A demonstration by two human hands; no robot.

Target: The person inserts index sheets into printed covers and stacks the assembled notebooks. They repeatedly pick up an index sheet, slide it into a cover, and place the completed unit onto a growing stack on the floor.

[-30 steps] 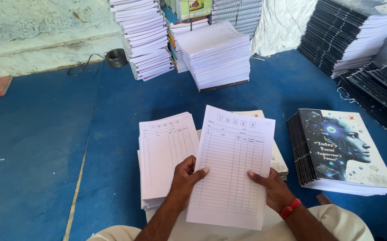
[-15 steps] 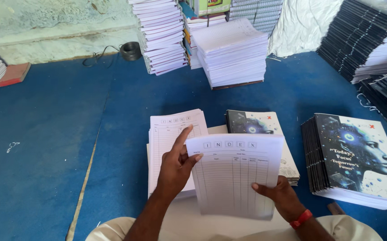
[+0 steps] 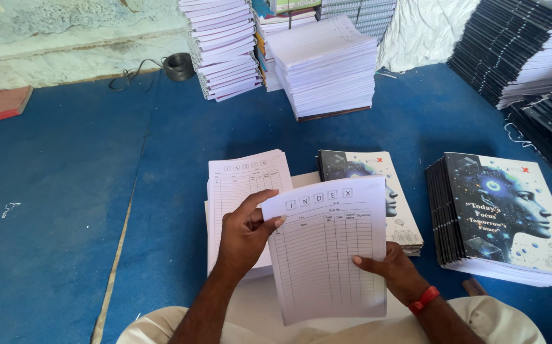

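Since the earlier frames the printed sheet (image 3: 328, 251) has swung down and rightward off the pile of index sheets (image 3: 243, 191), and now hangs tilted above the person's lap, its top edge slanting up to the right. The left hand (image 3: 245, 230) pinches the sheet's upper left corner, thumb on the printed face, fingers curled behind. The right hand (image 3: 390, 271), a red band at its wrist, grips the sheet's right edge low down, thumb on top.

The pile of index sheets lies just left of the held sheet, partly under the left hand. A short stack of illustrated covers (image 3: 378, 191) lies just right, its lower left corner hidden by the sheet. A taller stack of notebooks (image 3: 502, 216) sits farther right. Left of the index pile, the blue floor mat (image 3: 65, 210) lies bare and wide.
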